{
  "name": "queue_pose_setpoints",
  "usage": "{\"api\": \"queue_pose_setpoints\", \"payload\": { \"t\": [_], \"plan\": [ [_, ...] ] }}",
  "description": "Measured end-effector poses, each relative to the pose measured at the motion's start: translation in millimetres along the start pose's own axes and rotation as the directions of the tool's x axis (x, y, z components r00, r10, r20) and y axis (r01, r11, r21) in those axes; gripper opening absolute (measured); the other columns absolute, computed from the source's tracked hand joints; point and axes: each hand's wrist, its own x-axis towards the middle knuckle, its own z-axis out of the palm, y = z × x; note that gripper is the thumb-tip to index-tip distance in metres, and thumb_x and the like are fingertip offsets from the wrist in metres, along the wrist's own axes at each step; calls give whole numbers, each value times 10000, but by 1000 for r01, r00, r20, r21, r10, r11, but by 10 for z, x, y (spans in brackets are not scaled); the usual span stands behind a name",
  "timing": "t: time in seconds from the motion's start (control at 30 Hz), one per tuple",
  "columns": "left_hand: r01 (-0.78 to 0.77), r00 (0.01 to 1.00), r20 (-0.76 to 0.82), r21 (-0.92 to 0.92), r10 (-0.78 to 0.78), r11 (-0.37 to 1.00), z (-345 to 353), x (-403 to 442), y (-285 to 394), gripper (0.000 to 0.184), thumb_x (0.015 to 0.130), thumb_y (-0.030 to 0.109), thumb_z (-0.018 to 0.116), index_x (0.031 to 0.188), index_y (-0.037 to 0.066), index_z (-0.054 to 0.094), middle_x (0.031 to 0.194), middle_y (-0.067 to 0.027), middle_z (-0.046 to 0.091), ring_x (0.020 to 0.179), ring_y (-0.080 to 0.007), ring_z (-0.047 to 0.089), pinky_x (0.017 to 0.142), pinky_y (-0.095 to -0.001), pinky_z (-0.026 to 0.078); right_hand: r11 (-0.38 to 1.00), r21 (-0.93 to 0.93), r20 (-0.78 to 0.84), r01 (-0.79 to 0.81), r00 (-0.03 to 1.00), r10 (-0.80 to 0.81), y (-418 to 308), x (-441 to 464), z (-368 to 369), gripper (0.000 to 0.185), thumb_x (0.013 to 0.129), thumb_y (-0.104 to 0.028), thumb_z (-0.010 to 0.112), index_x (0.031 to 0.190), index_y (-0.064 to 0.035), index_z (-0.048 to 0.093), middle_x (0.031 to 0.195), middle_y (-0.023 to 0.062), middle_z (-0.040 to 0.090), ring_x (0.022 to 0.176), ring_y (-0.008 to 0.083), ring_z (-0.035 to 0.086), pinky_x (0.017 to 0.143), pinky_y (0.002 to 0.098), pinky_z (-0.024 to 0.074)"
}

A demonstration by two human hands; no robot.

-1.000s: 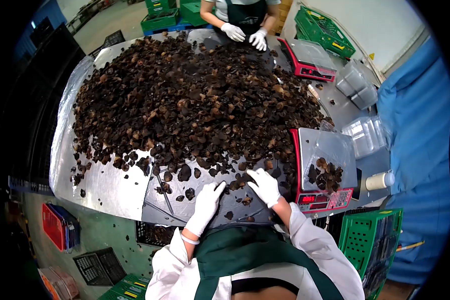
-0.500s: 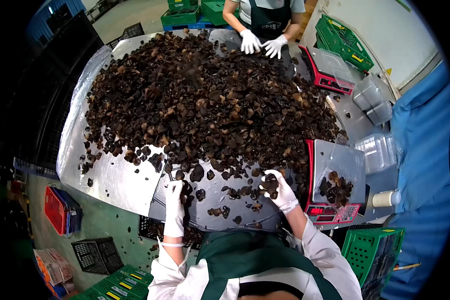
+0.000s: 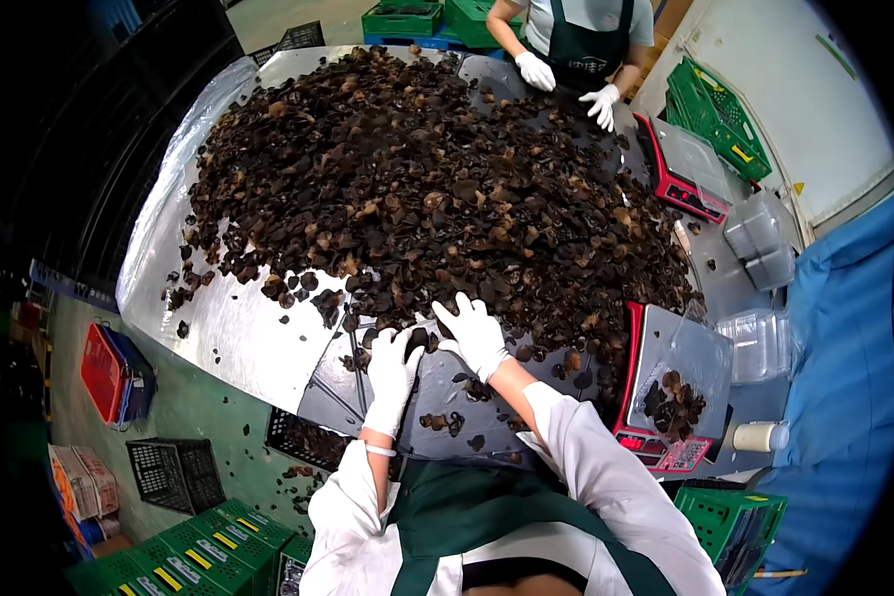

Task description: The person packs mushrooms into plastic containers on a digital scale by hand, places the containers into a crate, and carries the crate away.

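A large heap of dark brown wood ear mushrooms (image 3: pixel 417 199) covers much of the metal table (image 3: pixel 258 348). At its near edge, my white-gloved left hand (image 3: pixel 392 372) rests low over the tabletop, fingers apart, touching a few loose dark pieces. Just to the right, my gloved right hand (image 3: pixel 475 340) has its fingers spread at the edge of the heap, with nothing visibly held. A few dark mushroom pieces (image 3: pixel 419 340) lie between the two hands. Scattered pieces (image 3: pixel 442 423) also lie on the table nearer my apron.
To the right stands a red scale (image 3: pixel 634 368) with mushrooms in a clear plastic container (image 3: pixel 677 402). Another red scale (image 3: pixel 685 189) and stacked clear containers (image 3: pixel 760 238) are farther back. Across the table, a co-worker's gloved hands (image 3: pixel 536 72) are apart. Green crates (image 3: pixel 194 556) sit at lower left.
My right hand has moved left from near the scale to beside my left hand, opened, and released its mushrooms. My left hand has shifted right. The co-worker's hands have separated, and the view has shifted.
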Motion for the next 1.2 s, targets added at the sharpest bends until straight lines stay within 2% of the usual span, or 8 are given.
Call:
{"api": "queue_pose_setpoints", "payload": {
  "t": [0.27, 0.33, 0.43, 0.6, 0.9, 1.07, 1.13, 1.2],
  "plan": [
    [93, 995, -13, -330, -103, 939, 63, 58, -144, 190, 788, 161, 710, 890, 38, 608, 901, -107, 589, 823, -254, 588, 748, -337, 474, 931, 358, -120, 65, 993, -23, 298, -115, 62, 355, 818, -138, 623, 1170, -181, 615, 1075, 61, 591, 949, 229, 606, 753, 374, 530],
    [426, 898, 252, -701, -360, 572, 32, 63, -115, 166, 823, 169, 714, 889, 51, 617, 900, -30, 637, 823, -162, 587, 752, -295, 465, 338, 938, 31, -73, 991, 128, 273, -196, -153, 303, 879, -150, 602, 1181, -122, 605, 1049, 25, 625, 891, 147, 601, 713, 286, 511],
    [497, 724, 655, -712, -215, -495, -53, 76, -22, 117, 885, 173, 649, 972, 95, 640, 926, -28, 674, 803, -123, 631, 663, -264, 501, -529, 808, 367, -260, 924, 106, 402, -464, -238, 373, 962, -263, 515, 1314, -139, 499, 1151, 87, 626, 950, 161, 626, 544, 240, 455],
    [548, 654, 756, -492, -21, -676, -122, 130, 541, 326, 929, 307, 537, 1140, 66, 598, 1103, -111, 659, 932, -264, 639, 678, -344, 521, -923, 384, 235, -11, 968, 86, 393, -779, -177, 445, 985, -403, 435, 1367, -175, 445, 1265, 138, 568, 1063, 296, 612, 549, 280, 493],
    [743, 571, 803, -417, 170, -524, 122, 85, 1557, 313, 945, 293, 542, 1125, 43, 596, 1087, -105, 660, 953, -231, 637, 728, -329, 537, -795, 545, 168, 268, 894, 416, 514, -1429, -662, 401, 1008, -388, 396, 1299, -134, 504, 1110, 88, 649, 950, 206, 661, 535, 311, 555],
    [801, 588, 761, -503, 274, -324, 376, -174, 2465, 279, 946, 274, 561, 1070, 32, 618, 1002, -68, 658, 884, -180, 612, 824, -309, 497, 2, 986, -95, 164, 558, 824, 783, -2156, -1541, 278, 987, -170, 433, 1159, -16, 588, 1056, 60, 635, 968, 160, 609, 849, 277, 479],
    [679, 685, 658, -732, 314, 53, 350, -269, 2847, 163, 928, 190, 581, 1047, 79, 592, 973, -8, 605, 870, -98, 553, 805, -253, 446, 338, 940, -320, 45, 456, 830, 1006, -2435, -1746, 219, 953, -99, 484, 1101, 8, 604, 1070, 94, 627, 1005, 193, 591, 913, 299, 444],
    [600, 710, 629, -776, 317, 195, 538, -395, 3150, 175, 900, 135, 606, 1052, 52, 578, 1005, -34, 605, 940, -139, 560, 865, -281, 442, 382, 921, -313, -69, 451, 836, 1230, -2662, -1831, 193, 914, -56, 531, 1074, 10, 616, 1075, 123, 623, 1033, 218, 584, 928, 317, 439]
  ]
}}
